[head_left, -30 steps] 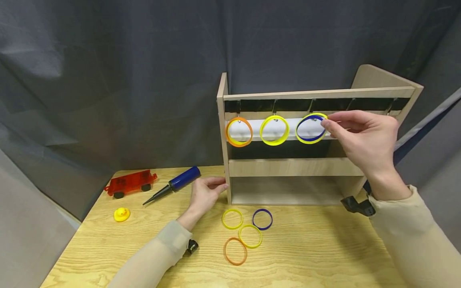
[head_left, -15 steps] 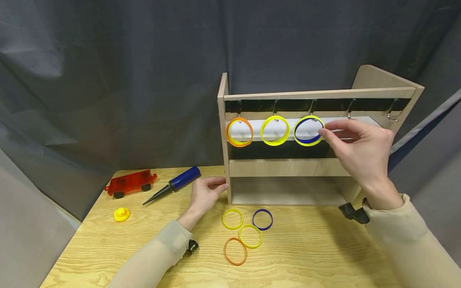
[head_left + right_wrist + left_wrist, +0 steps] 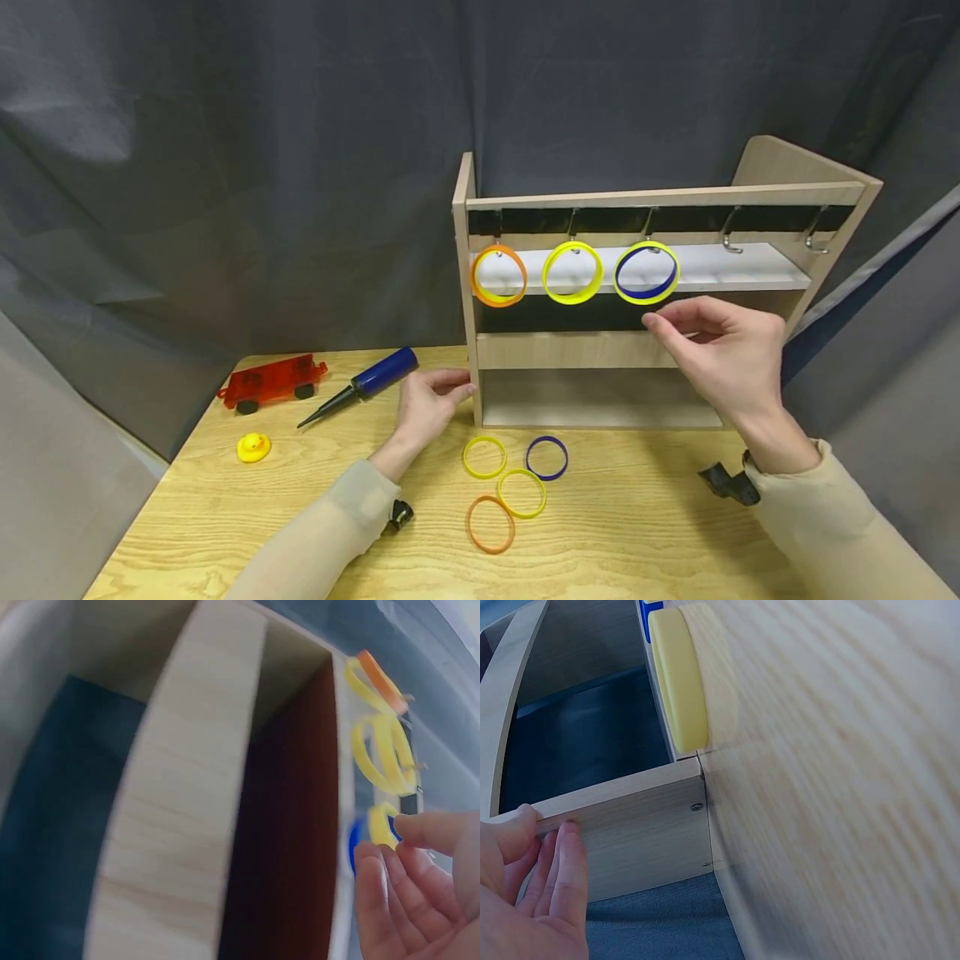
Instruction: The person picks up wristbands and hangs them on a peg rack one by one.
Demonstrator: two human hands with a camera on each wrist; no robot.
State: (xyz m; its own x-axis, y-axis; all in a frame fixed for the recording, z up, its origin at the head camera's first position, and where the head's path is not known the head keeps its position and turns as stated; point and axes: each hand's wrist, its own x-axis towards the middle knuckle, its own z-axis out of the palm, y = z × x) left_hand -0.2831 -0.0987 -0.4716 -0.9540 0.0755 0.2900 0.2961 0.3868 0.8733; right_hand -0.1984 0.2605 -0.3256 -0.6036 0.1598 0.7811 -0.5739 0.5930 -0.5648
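Observation:
My right hand (image 3: 720, 350), thumb and fingertips close together and holding nothing, is just below the third hook of a wooden shelf unit (image 3: 577, 350). On that hook hang a yellow wristband (image 3: 677, 285) and a blue wristband (image 3: 637, 293). An orange wristband (image 3: 475, 287) hangs with a yellow one on the first hook, and yellow (image 3: 573, 298) hangs on the second. My left hand (image 3: 423, 408) grips the unit's left side panel (image 3: 630, 840), thumb on its edge and fingers against the outer face.
In front of the unit lie two yellow wristbands (image 3: 465, 467), a blue one (image 3: 566, 463) and an orange one (image 3: 491, 551). A red toy wagon (image 3: 270, 380), a blue hand pump (image 3: 382, 372) and a yellow rubber duck (image 3: 253, 447) are at left. Two bare hooks (image 3: 731, 242) are at right.
My right hand has let go of the yellow and blue wristbands at the third hook and moved down. They now hang freely. My left hand has stayed put.

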